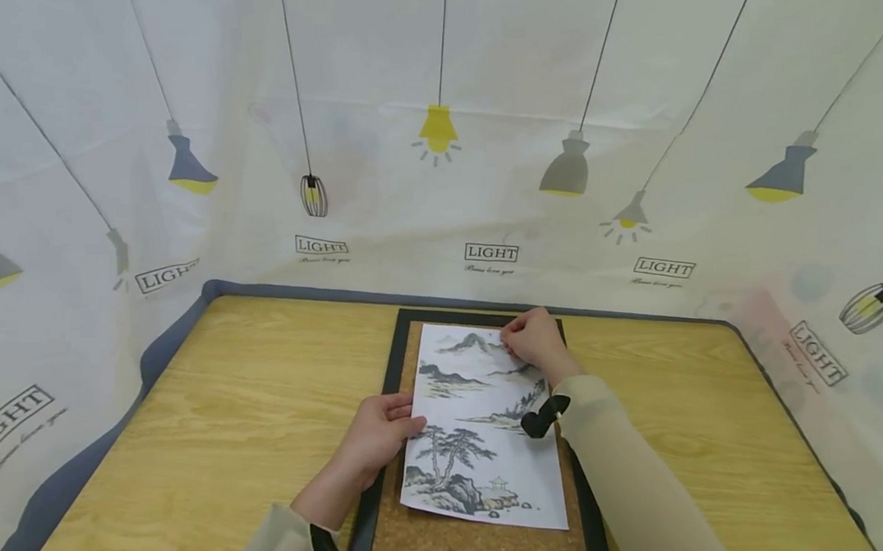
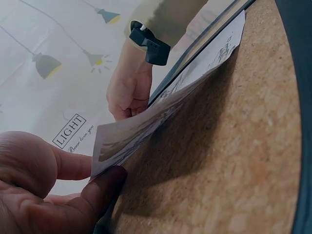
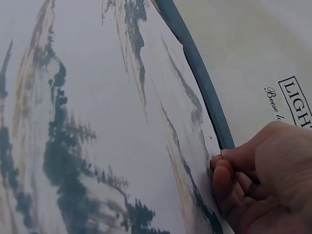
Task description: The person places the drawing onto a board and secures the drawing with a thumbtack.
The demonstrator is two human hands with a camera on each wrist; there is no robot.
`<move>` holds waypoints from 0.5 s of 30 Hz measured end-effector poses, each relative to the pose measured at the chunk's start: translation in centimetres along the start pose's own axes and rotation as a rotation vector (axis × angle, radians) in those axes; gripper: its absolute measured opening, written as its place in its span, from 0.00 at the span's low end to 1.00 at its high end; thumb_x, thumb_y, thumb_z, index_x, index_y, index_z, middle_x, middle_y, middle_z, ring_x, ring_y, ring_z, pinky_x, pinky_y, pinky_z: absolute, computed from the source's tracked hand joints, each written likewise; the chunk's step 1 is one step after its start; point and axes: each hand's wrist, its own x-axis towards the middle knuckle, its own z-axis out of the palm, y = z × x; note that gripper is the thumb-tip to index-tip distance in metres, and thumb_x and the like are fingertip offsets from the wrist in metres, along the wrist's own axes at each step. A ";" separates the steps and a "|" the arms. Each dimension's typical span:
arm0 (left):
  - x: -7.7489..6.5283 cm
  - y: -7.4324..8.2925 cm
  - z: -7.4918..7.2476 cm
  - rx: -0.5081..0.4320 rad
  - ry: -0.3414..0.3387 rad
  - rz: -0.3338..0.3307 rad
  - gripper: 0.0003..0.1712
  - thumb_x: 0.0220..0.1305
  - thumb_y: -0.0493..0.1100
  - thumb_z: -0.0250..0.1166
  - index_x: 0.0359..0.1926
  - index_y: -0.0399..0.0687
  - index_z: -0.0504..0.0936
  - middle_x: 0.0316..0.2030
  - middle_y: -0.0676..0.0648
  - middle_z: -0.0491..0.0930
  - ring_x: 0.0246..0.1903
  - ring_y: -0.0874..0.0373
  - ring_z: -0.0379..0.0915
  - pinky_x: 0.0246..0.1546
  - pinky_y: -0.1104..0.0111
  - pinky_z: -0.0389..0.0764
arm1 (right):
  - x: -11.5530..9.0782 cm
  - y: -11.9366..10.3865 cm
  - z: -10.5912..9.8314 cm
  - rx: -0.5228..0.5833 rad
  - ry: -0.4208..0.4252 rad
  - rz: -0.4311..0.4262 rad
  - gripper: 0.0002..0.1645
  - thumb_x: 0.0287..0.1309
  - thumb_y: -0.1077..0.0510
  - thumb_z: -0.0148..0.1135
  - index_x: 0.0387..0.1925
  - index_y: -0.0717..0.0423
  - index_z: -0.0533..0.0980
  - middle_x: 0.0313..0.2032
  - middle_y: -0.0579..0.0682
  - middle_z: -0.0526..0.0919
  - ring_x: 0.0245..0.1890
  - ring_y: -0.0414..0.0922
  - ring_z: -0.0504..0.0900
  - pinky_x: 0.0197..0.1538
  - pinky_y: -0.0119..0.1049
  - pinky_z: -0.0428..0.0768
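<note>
A white sheet of paper with an ink landscape of mountains, pine trees and rocks lies over a cork board with a dark frame. My left hand pinches the sheet's left edge between thumb and fingers. In the left wrist view the paper lifts off the cork, leaving a shadowed gap beneath. My right hand pinches at the sheet's top right corner, near the frame's upper edge. In the right wrist view its fingertips meet at the paper's edge; whether they hold anything small besides the paper is hidden.
The board rests on a wood-grain table. Around the table's far and side edges hangs a pale curtain printed with lamps and the word LIGHT. Dark devices are strapped to both wrists.
</note>
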 end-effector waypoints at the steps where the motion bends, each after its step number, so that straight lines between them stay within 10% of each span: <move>1: 0.0 0.0 0.0 0.003 0.003 -0.002 0.29 0.71 0.31 0.68 0.67 0.19 0.71 0.52 0.33 0.83 0.49 0.47 0.83 0.46 0.58 0.87 | 0.0 0.1 0.1 0.001 -0.002 0.001 0.10 0.70 0.60 0.66 0.37 0.63 0.88 0.25 0.51 0.87 0.24 0.44 0.83 0.31 0.37 0.81; 15: 0.1 0.1 -0.1 -0.014 -0.005 -0.026 0.29 0.71 0.32 0.68 0.68 0.20 0.71 0.53 0.33 0.83 0.50 0.46 0.84 0.47 0.58 0.87 | 0.3 0.4 0.5 -0.032 0.067 0.026 0.09 0.64 0.58 0.73 0.32 0.61 0.89 0.22 0.50 0.86 0.21 0.45 0.84 0.28 0.38 0.82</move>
